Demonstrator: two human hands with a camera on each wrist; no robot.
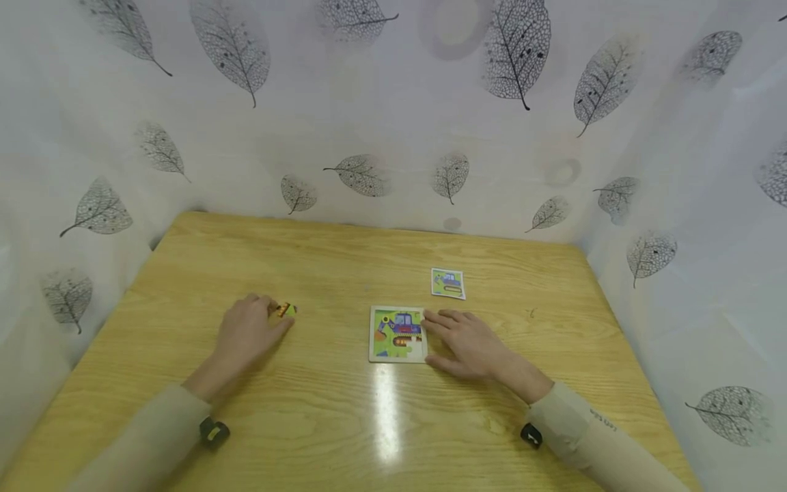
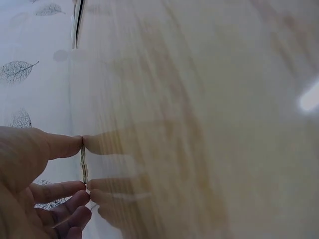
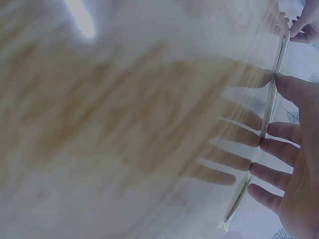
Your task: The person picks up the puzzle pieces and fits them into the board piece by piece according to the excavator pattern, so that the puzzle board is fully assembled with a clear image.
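A square jigsaw puzzle board with a digger picture lies on the table, in the middle of the head view. Pale gaps show in its lower right part. Along its right edge rests my right hand, its fingers spread and thumb and fingertips touching the frame. Off to the left, my left hand pinches a small orange and green jigsaw piece between thumb and fingers, low over the tabletop. The left wrist view shows that jigsaw piece edge-on, spanning thumb to fingertip.
Behind the board, slightly right, lies a small picture card with the same digger. The wooden table reflects a bright strip of light. A white curtain printed with grey leaves hangs around its back and sides.
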